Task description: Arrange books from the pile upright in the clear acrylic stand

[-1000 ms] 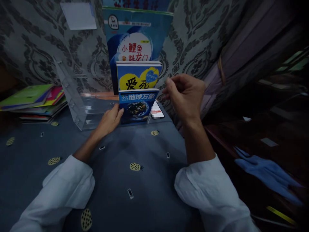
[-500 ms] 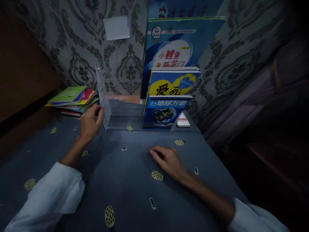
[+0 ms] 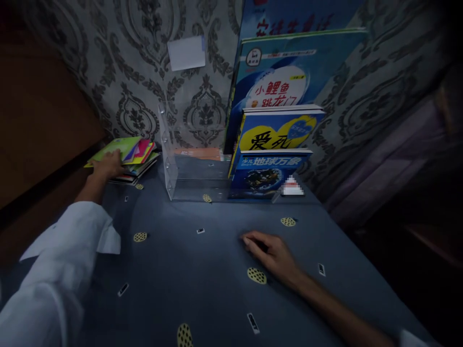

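Observation:
My left hand lies over the near left edge of a pile of thin, colourful books, its thumb and fingers apart and touching the green top one. My right hand is at the table's middle, fingers curled in and thumb close to the forefinger, with nothing visible in it. Beyond the hands stands a clear acrylic book rack. Several books are upright in its right part, at the front a blue one with a globe and behind it one with a yellow heart.
A dark blue-grey cloth with yellow patterned spots covers the table. Patterned wallpaper rises behind the rack, with a white card on it. Brown wooden furniture borders the left side. A purplish curtain hangs at the right.
My left hand has moved left from beside the rack's left wall onto the pile of books, and its fingers have spread. My right hand stays curled over the table. The view has shifted slightly.

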`<state>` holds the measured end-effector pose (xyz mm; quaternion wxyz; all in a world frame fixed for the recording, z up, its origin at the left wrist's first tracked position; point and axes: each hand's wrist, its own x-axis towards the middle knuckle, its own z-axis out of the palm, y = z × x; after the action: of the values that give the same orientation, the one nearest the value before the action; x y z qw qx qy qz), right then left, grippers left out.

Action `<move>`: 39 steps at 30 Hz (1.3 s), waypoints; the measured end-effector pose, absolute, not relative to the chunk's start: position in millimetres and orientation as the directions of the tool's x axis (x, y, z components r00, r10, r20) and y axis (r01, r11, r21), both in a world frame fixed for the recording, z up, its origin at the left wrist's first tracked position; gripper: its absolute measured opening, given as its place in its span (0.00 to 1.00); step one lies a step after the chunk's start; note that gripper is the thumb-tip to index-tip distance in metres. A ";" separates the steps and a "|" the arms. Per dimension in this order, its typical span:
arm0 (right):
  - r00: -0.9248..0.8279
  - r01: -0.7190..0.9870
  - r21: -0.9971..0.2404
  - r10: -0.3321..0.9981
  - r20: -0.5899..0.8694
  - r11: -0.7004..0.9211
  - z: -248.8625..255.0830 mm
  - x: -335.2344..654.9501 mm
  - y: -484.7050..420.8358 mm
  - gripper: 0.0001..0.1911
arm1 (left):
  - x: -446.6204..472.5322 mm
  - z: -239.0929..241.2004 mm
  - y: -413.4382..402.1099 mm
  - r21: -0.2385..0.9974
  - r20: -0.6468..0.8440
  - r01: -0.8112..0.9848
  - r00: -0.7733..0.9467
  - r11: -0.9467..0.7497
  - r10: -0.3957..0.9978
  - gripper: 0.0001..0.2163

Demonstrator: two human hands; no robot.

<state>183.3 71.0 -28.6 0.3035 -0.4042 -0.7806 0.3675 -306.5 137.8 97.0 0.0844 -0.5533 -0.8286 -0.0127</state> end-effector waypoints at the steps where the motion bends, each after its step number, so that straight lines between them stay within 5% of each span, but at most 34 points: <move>1: -0.491 0.410 -0.815 0.852 0.180 0.409 -28.5 183.5 71.1 0.16 | -307.5 96.9 134.1 -0.101 0.152 0.921 -0.359 0.376 0.921 0.27; 17: -0.519 0.456 -0.757 0.831 0.201 0.468 -28.8 183.2 73.0 0.16 | -276.7 88.2 89.0 -0.411 0.225 0.861 -0.223 0.300 0.949 0.19; 27: -0.516 0.478 -0.733 0.830 0.211 0.484 -30.7 182.5 73.9 0.15 | -283.4 90.4 108.0 -0.302 0.229 0.879 -0.310 0.370 0.923 0.22; 39: -0.552 0.465 -0.710 0.800 0.235 0.529 -21.7 183.6 67.7 0.14 | -211.6 51.8 33.3 -0.383 0.144 0.886 -0.223 0.262 0.964 0.23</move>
<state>183.6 67.7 -21.7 0.2798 -0.3819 -0.8282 0.2998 -211.6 33.3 51.8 0.1779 -0.5974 -0.7742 0.1102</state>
